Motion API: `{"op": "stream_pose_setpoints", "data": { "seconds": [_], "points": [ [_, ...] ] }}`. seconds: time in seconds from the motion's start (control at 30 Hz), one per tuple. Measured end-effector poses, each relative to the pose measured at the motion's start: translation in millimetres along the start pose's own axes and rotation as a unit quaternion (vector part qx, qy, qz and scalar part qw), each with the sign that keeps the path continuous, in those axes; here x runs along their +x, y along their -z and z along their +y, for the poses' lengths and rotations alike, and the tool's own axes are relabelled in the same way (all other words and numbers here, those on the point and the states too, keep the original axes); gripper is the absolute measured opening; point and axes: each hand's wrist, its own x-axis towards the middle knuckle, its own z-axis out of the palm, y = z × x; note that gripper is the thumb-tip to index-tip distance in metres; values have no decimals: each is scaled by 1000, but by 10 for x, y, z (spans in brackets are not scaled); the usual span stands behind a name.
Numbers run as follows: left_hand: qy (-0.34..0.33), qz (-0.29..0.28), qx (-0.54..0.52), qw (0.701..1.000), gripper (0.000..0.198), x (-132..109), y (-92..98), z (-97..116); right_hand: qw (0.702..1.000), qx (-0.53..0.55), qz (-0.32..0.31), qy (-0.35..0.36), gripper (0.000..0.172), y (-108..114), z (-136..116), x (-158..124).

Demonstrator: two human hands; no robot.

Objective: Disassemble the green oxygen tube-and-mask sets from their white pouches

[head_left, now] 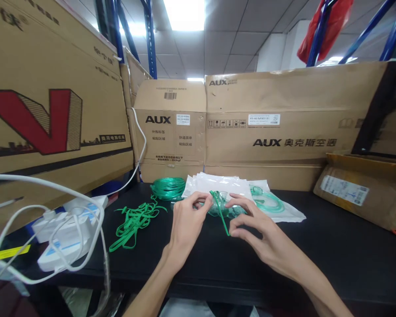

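My left hand (187,222) and my right hand (251,231) meet over the black table (333,255). Between them is a clear green-tinted mask (222,203) with a green elastic strap (221,213). The left thumb and forefinger pinch the strap near the mask's left side. Fingers of the right hand pinch the strap's lower end near its tip. Just behind the mask lies a stack of white plastic bags (218,182).
A pile of loose green straps (133,222) lies left of my hands, and a coil of green tubing (167,187) behind it. A bagged mask (270,200) lies to the right. White power strips and cables (69,229) sit at far left. Cardboard boxes (284,123) wall the back.
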Motion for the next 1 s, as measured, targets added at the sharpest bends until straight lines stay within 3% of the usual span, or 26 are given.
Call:
{"op": "stream_pose_setpoints", "data": {
  "seconds": [0.07, 0.13, 0.27, 0.33, 0.53, 0.7, 0.87, 1.0],
  "points": [
    [7, -2, -26, 1000, 14, 1, -6, 19, 1000, 6, -30, 3, 17, 9, -32, -1],
    [13, -8, -51, 999, 14, 5, -13, 31, 999, 30, -23, -4, 15, -7, -19, 21],
    [25, -33, -93, 995, 22, 8, -45, 21, 972, 147, 172, -67, 20, -72, 151, 112],
    [31, -51, -122, 991, 27, 5, -80, 8, 950, 185, 228, -106, 28, -93, 243, 141],
    [47, -121, -198, 971, 27, -45, -199, 12, 944, 222, 203, -138, 43, -165, 273, 128],
    [77, -197, -235, 949, 23, -103, -106, 62, 952, 218, 183, -117, 48, -288, 214, 142],
    [131, -183, -312, 923, 33, -60, -5, 17, 966, 194, 130, -109, 48, -290, 214, 125],
    [158, -172, -369, 900, 35, 80, 122, -60, 976, 148, 115, -113, 44, -110, 277, 64]
  ]
}}
